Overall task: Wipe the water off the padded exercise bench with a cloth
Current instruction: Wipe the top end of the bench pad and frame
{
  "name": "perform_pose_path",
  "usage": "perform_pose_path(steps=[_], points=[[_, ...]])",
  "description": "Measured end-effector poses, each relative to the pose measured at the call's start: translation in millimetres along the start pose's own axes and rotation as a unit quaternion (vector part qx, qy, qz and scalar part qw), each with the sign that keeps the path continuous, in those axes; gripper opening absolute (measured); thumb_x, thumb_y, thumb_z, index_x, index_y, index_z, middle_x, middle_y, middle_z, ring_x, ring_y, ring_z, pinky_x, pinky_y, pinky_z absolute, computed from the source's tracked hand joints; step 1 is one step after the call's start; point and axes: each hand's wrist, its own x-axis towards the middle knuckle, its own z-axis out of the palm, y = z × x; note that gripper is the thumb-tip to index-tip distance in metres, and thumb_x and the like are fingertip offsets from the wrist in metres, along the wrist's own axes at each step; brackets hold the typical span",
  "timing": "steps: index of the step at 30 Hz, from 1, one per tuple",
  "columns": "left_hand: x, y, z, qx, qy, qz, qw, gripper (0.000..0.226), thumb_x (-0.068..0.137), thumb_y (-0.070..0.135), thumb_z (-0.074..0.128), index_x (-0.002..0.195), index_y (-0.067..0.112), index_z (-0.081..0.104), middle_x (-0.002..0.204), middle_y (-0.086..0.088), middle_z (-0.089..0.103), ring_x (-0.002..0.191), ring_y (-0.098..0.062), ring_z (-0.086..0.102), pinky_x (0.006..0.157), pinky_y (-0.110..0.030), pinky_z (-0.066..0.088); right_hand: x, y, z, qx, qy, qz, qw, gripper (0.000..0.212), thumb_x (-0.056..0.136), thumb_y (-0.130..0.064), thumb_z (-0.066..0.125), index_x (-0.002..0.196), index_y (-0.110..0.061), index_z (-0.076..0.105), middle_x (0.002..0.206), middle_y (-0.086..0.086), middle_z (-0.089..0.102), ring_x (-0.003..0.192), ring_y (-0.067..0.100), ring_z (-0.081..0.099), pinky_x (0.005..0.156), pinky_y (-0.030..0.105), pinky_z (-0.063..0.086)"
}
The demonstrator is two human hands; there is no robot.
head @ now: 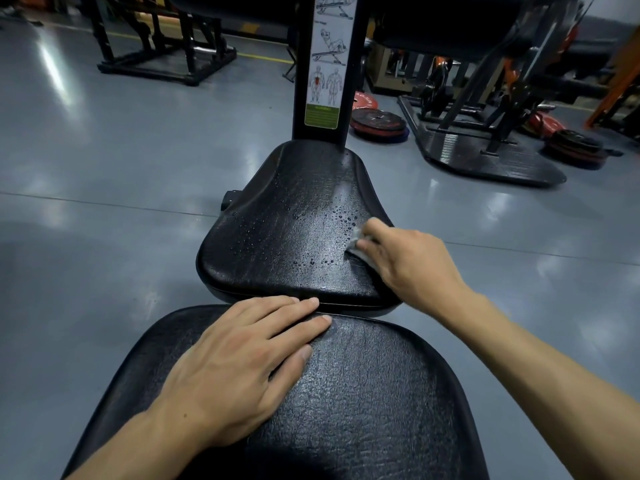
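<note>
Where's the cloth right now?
Head view, right of centre: the cloth is under the right hand, pressed on the right edge of the wet seat pad, beside water droplets.

White cloth [358,249] on droplet-beaded black bench [294,230]

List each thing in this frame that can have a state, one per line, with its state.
seat pad: wet, beaded with droplets, mostly unwiped.
back pad: no droplets visible.
cloth: white, bunched, pressed on the seat pad's right edge.
right hand: holds the cloth against the pad.
left hand: flat, fingers straight, resting on the back pad.
weight plates: stacked flat on the floor.
</note>
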Motion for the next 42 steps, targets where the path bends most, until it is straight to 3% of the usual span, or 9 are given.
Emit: perform_pose_path(steps=[5, 8, 13, 17, 22, 25, 29, 35, 42], points=[[-1, 0, 0, -0.004, 0.001, -0.001, 1.000, 0.045, 0.108, 0.047, 0.032, 0.146, 0.038, 0.054, 0.153, 0.021, 0.047, 0.138, -0.006, 0.047, 0.114, -0.033, 0.036, 31, 44, -2, 0.081, 0.098, 0.124, 0.984, 0.021, 0.102, -0.039, 0.056, 0.104, -0.019, 0.062, 0.097, 0.003, 0.071, 0.090, 0.030, 0.063, 0.070, 0.036, 0.042], [0, -1, 1, -0.007, 0.007, -0.002, 1.000, 0.044, 0.107, 0.046, 0.034, 0.145, 0.038, 0.055, 0.152, 0.020, 0.048, 0.137, -0.007, 0.048, 0.113, -0.034, 0.038, 44, 52, -1, 0.112, 0.053, 0.154, 0.980, 0.020, 0.102, -0.033, 0.058, 0.108, -0.015, 0.063, 0.091, 0.002, 0.065, 0.087, 0.025, 0.058, 0.067, 0.030, 0.030], [0, -1, 2, -0.009, 0.014, 0.002, 1.000, 0.043, 0.106, 0.045, 0.037, 0.144, 0.036, 0.057, 0.150, 0.020, 0.051, 0.135, -0.007, 0.050, 0.112, -0.033, 0.038, 36, 30, 3, 0.095, 0.038, 0.078, 0.992, 0.022, 0.102, -0.037, 0.056, 0.103, -0.016, 0.060, 0.095, 0.008, 0.074, 0.088, 0.036, 0.065, 0.072, 0.041, 0.049], [0, -1, 1, -0.008, 0.013, 0.000, 1.000, 0.043, 0.106, 0.045, 0.037, 0.143, 0.036, 0.057, 0.150, 0.019, 0.051, 0.136, -0.007, 0.049, 0.112, -0.033, 0.038, 18, 5, 6, 0.057, 0.001, -0.033, 0.998, 0.033, 0.101, -0.052, 0.046, 0.100, -0.020, 0.054, 0.093, 0.002, 0.070, 0.086, 0.034, 0.065, 0.070, 0.046, 0.052], [-1, 0, 0, -0.007, 0.012, -0.001, 1.000, 0.043, 0.107, 0.045, 0.037, 0.144, 0.036, 0.057, 0.150, 0.019, 0.051, 0.136, -0.008, 0.049, 0.114, -0.033, 0.038, 38, 30, 6, 0.019, 0.065, 0.096, 0.993, 0.031, 0.101, -0.052, 0.048, 0.104, -0.023, 0.058, 0.100, 0.003, 0.068, 0.094, 0.035, 0.064, 0.076, 0.048, 0.053], [-1, 0, 1, -0.009, 0.008, -0.001, 1.000, 0.043, 0.107, 0.045, 0.037, 0.144, 0.036, 0.057, 0.150, 0.018, 0.051, 0.136, -0.008, 0.049, 0.113, -0.035, 0.040, 28, 9, 12, 0.033, 0.063, 0.041, 0.997, 0.024, 0.103, -0.043, 0.049, 0.105, -0.021, 0.058, 0.102, 0.002, 0.067, 0.092, 0.034, 0.065, 0.074, 0.047, 0.052], [-1, 0, 1, -0.006, 0.011, 0.000, 1.000, 0.043, 0.107, 0.045, 0.037, 0.143, 0.035, 0.058, 0.150, 0.018, 0.052, 0.136, -0.008, 0.049, 0.112, -0.034, 0.039, 9, -19, 9, 0.006, 0.018, -0.050, 0.999, 0.040, 0.101, -0.054, 0.034, 0.103, -0.022, 0.058, 0.095, -0.002, 0.063, 0.085, 0.031, 0.065, 0.065, 0.044, 0.053], [-2, 1, 1, -0.005, 0.016, -0.001, 1.000, 0.042, 0.106, 0.044, 0.039, 0.142, 0.035, 0.059, 0.149, 0.018, 0.053, 0.135, -0.008, 0.050, 0.113, -0.032, 0.036, 25, 8, 1, -0.052, 0.084, 0.091, 0.991, 0.040, 0.099, -0.057, 0.040, 0.102, -0.023, 0.060, 0.097, 0.002, 0.063, 0.089, 0.036, 0.064, 0.067, 0.039, 0.047], [-2, -1, 3, -0.002, 0.027, 0.002, 1.000, 0.042, 0.105, 0.044, 0.039, 0.140, 0.035, 0.060, 0.148, 0.018, 0.054, 0.133, -0.008, 0.052, 0.112, -0.032, 0.037, 3, -48, 12, -0.044, 0.057, -0.022, 0.997, 0.036, 0.101, -0.056, 0.041, 0.098, -0.024, 0.057, 0.093, -0.003, 0.068, 0.085, 0.029, 0.069, 0.059, 0.038, 0.049]])
